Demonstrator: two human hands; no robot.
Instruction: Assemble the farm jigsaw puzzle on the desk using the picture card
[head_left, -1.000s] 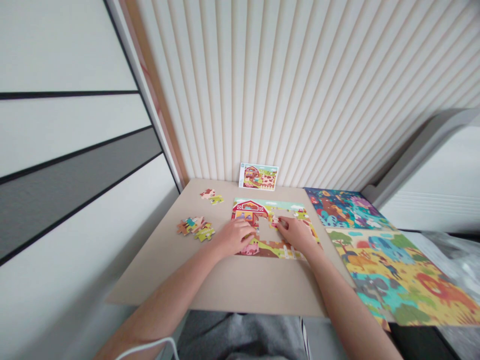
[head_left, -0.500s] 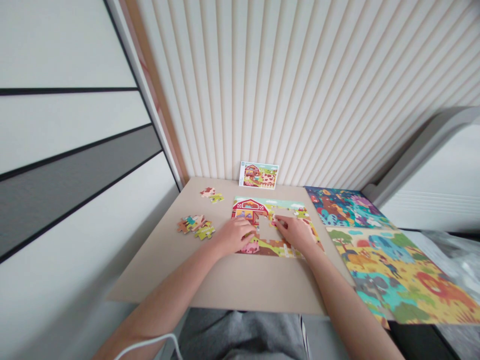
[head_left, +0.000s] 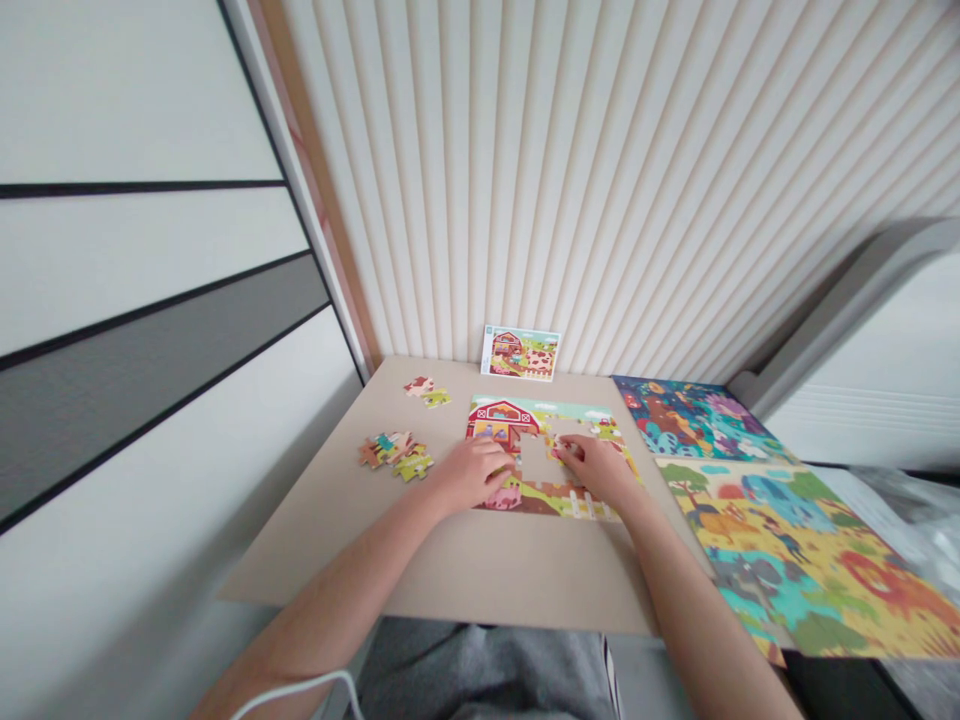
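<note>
A farm jigsaw puzzle (head_left: pixel 504 412) with a red barn lies partly assembled on the table, with a gap in its middle. My left hand (head_left: pixel 472 474) rests palm down on the puzzle's left side, fingers stretched out and holding nothing. At the right of the gap, my right hand (head_left: pixel 596 468) pinches a small puzzle piece (head_left: pixel 557 445) between thumb and fingers. My fingers cover part of that piece. Loose puzzle pieces (head_left: pixel 396 454) lie in a cluster left of my left hand, and two more pieces (head_left: pixel 427 391) sit farther back.
A picture card (head_left: pixel 521 354) of the farm scene leans against the pleated wall (head_left: pixel 465 200). To the right lie a dark animal puzzle (head_left: pixel 694 415) and a safari puzzle (head_left: pixel 810 550). A white cable (head_left: pixel 300 687) crosses near my left forearm.
My right hand has shifted slightly to the right over the puzzle with the puzzle piece at its fingertips. My left hand stays on the puzzle's left side. The view has tilted slightly.
</note>
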